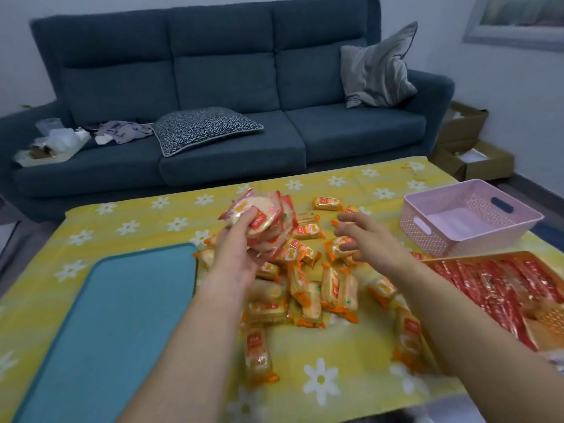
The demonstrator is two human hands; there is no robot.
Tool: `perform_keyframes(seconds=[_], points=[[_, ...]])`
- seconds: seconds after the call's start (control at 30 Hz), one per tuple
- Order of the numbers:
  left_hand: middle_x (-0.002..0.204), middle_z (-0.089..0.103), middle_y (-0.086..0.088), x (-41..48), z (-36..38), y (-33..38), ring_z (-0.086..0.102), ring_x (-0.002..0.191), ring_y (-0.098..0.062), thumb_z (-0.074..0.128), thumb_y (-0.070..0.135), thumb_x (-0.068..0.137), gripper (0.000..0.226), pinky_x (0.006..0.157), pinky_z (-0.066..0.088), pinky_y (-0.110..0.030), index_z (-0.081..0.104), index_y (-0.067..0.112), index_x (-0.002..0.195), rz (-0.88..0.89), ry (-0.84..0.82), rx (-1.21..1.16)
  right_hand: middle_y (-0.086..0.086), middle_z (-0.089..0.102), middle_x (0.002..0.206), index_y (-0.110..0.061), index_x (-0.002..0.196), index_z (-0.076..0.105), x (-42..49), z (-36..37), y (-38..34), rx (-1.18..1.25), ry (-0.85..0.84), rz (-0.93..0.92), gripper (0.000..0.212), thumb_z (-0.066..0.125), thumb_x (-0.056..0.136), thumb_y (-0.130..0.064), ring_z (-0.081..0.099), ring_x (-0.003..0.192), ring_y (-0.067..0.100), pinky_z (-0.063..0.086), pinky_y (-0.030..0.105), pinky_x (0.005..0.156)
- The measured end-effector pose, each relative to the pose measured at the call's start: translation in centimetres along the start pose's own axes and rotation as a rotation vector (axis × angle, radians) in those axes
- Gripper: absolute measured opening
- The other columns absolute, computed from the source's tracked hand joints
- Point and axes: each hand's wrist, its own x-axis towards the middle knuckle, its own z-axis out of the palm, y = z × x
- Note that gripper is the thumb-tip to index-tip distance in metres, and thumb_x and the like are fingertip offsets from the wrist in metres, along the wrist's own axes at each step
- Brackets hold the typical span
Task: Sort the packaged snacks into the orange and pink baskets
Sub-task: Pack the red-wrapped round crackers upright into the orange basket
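Orange basket (pixel 476 256), right of the fingers, already holds red packs (pixel 488 282); pink basket (pixel 427 236) looks bare. Left hand (pixel 235 248) clamps a stack (pixel 259 218); right hand (pixel 363 236), fingers apart, hovers over the unsorted pile (pixel 323 288) beneath.

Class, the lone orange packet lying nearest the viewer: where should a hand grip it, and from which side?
Pinch the orange packet across its narrow middle, coming from above: it lies flat, lengthwise away from the viewer, with bare cloth along both long sides.

Blue sofa (pixel 213 96) against pale wall (pixel 500 96).
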Motion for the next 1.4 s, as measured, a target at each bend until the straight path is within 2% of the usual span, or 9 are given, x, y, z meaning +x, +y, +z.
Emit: perform_keyframes(seconds=[0.13, 0.3, 0.43, 0.57, 0.63, 0.77, 1.1, 1.3, 1.4], points=[[0.105, 0.078, -0.009, -4.1, 5.9, -4.2, 0.076, 0.086, -0.022, 0.076, 0.039, 0.085, 0.053, 0.066, 0.057, -0.032, 0.062, 0.018, 0.131, -0.054, -0.208, 0.119, -0.003, 0.059, 0.131, -0.036, 0.148, 0.035, -4.5, -0.7, -0.7, 0.385, 0.032, 0.068, 0.062, 0.060, 0.093, -0.052, 0.069, 0.105, 0.021, 0.061, 0.046, 0.084], [0.104, 0.078, -0.005, -9.3, 14.0, -10.5, 0.075, 0.079, -0.014, 0.080, 0.034, 0.084, 0.038, 0.059, 0.053, -0.023, 0.065, 0.020, 0.115, -0.048, -0.335, 0.261, -0.001, 0.060, 0.129, -0.028, 0.146, 0.035, -7.8, -5.4, 1.6, 0.401, 0.455, -0.014, 0.073, 0.070, 0.084, -0.042, 0.066, 0.108, 0.020, 0.059, 0.039, 0.086], [0.082, 0.077, 0.000, -10.5, 18.4, -14.3, 0.074, 0.081, -0.020, 0.085, 0.047, 0.073, 0.045, 0.066, 0.058, -0.028, 0.071, 0.010, 0.093, 0.044, -0.364, 0.526, -0.001, 0.060, 0.129, -0.030, 0.144, 0.042, -9.1, -12.0, 5.5, 0.160, 0.565, 0.031, 0.056, 0.053, 0.094, -0.051, 0.060, 0.115, 0.022, 0.047, 0.046, 0.101], [0.132, 0.061, -0.011, -9.6, 19.2, -17.1, 0.052, 0.128, -0.036, 0.068, 0.077, 0.061, 0.095, 0.108, 0.043, -0.046, 0.058, 0.014, 0.131, 0.288, -0.197, 1.197, 0.015, 0.045, 0.148, -0.018, 0.143, 0.048, -8.5, -15.2, 9.6, -0.596, 0.441, 0.321, 0.082, 0.032, 0.087, -0.076, 0.039, 0.135, 0.039, 0.031, 0.053, 0.109], [0.147, 0.049, -0.012, -9.0, 19.1, -17.0, 0.040, 0.138, -0.036, 0.064, 0.074, 0.073, 0.096, 0.115, 0.033, -0.044, 0.044, 0.015, 0.146, 0.277, -0.196, 1.146, 0.014, 0.042, 0.149, -0.019, 0.142, 0.048, -8.4, -15.8, 9.9, -0.675, 0.503, 0.296, 0.079, 0.035, 0.089, -0.076, 0.035, 0.136, 0.039, 0.028, 0.054, 0.109], [0.125, 0.065, -0.002, -7.9, 19.5, -17.0, 0.055, 0.123, -0.029, 0.049, 0.081, 0.055, 0.082, 0.105, 0.043, -0.046, 0.067, 0.032, 0.118, 0.313, -0.236, 1.186, 0.004, 0.053, 0.136, -0.028, 0.132, 0.056, -8.7, -16.8, 10.1, -0.560, 0.625, 0.105, 0.050, 0.040, 0.095, -0.058, 0.041, 0.128, 0.029, 0.032, 0.049, 0.106], [0.078, 0.069, 0.006, -8.8, 19.7, -15.4, 0.067, 0.079, -0.022, 0.083, 0.039, 0.077, 0.024, 0.073, 0.056, -0.038, 0.066, 0.021, 0.075, 0.371, -0.237, 1.058, -0.032, 0.059, 0.090, -0.031, 0.102, 0.074, -10.8, -18.9, 8.7, -0.384, 0.538, -0.230, 0.027, 0.055, 0.095, -0.012, 0.057, 0.088, -0.005, 0.042, 0.017, 0.077], [0.077, 0.070, -0.007, -13.0, 21.8, -15.1, 0.071, 0.073, -0.029, 0.083, 0.026, 0.078, 0.021, 0.065, 0.060, -0.043, 0.064, 0.016, 0.077, 0.214, -0.435, 0.654, -0.016, 0.061, 0.126, -0.044, 0.137, 0.050, -12.8, -20.0, 6.8, -0.625, 0.176, -0.271, 0.064, 0.061, 0.076, -0.061, 0.058, 0.113, 0.009, 0.050, 0.038, 0.093], [0.081, 0.071, -0.005, -14.9, 23.0, -15.0, 0.069, 0.069, -0.019, 0.075, 0.024, 0.089, 0.015, 0.057, 0.055, -0.030, 0.066, 0.012, 0.088, 0.032, -0.552, 0.467, -0.011, 0.056, 0.138, -0.043, 0.146, 0.035, -12.8, -20.7, 7.7, -0.762, 0.256, -0.184, 0.084, 0.054, 0.069, -0.072, 0.054, 0.123, 0.019, 0.046, 0.048, 0.099]])
